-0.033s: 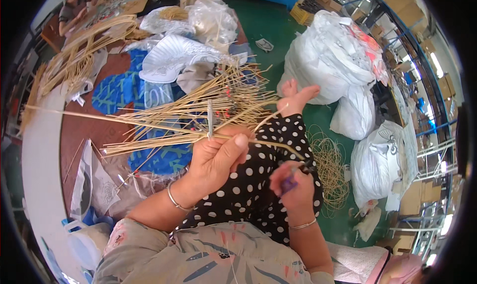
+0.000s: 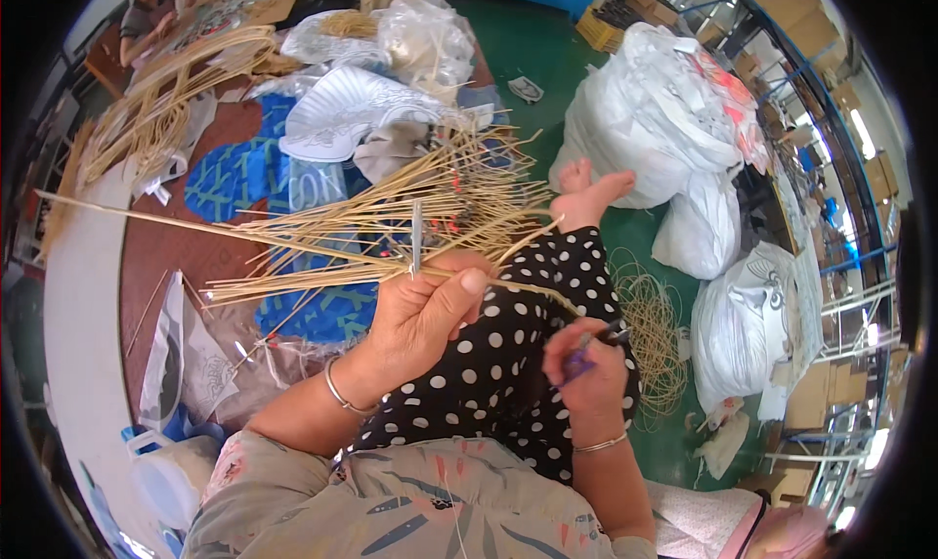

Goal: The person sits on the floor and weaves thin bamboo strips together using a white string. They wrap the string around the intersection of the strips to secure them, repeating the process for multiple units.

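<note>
My left hand (image 2: 420, 315) is closed, thumb pressed over a long thin cane stick (image 2: 176, 217) that reaches far to the left. Its other end bends down toward my right hand (image 2: 591, 373), which is closed on a purple-handled tool (image 2: 576, 364) with a dark tip; its kind is partly hidden by my fingers. A narrow silver metal piece (image 2: 417, 236) stands upright by my left fingertips; I cannot tell whether they hold it. Beyond lies a fanned pile of cane sticks (image 2: 391, 202), some passing close to the left hand.
White fan-shaped sheets (image 2: 337, 114) and a blue patterned cloth (image 2: 230, 183) lie on the table. Coiled thin cane (image 2: 650, 344) rests on the green floor by my leg. Big white sacks (image 2: 645, 114) stand at the right. Another person (image 2: 147, 21) sits at far left.
My right hand has moved slightly right and down, the tool turning with it, close to the cane's bent end. The stick's far left end has risen a little.
</note>
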A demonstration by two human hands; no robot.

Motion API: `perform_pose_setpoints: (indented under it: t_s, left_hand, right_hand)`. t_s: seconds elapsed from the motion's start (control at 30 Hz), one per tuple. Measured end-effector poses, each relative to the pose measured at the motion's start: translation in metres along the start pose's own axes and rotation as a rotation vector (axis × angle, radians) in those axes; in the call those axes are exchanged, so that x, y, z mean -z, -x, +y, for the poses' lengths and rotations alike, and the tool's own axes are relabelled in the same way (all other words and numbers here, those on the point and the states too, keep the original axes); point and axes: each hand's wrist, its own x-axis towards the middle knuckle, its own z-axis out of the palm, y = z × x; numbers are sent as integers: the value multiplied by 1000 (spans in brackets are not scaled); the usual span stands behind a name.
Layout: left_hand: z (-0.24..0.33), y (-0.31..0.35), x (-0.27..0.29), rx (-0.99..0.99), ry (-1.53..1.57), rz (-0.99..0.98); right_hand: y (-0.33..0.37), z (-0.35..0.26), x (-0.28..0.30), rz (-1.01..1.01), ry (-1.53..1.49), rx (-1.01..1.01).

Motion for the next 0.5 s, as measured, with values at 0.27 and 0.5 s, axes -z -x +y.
perform_pose_setpoints:
  t_s: [0.27,0.5]
  left_hand:
    - [7,15,38,-89,-646,-291]
    - [-7,37,22,-171,-781,-418]
  right_hand:
    - [-26,-41,-36,-240,129,35]
    - [-26,-63,-118,-857,1254,484]
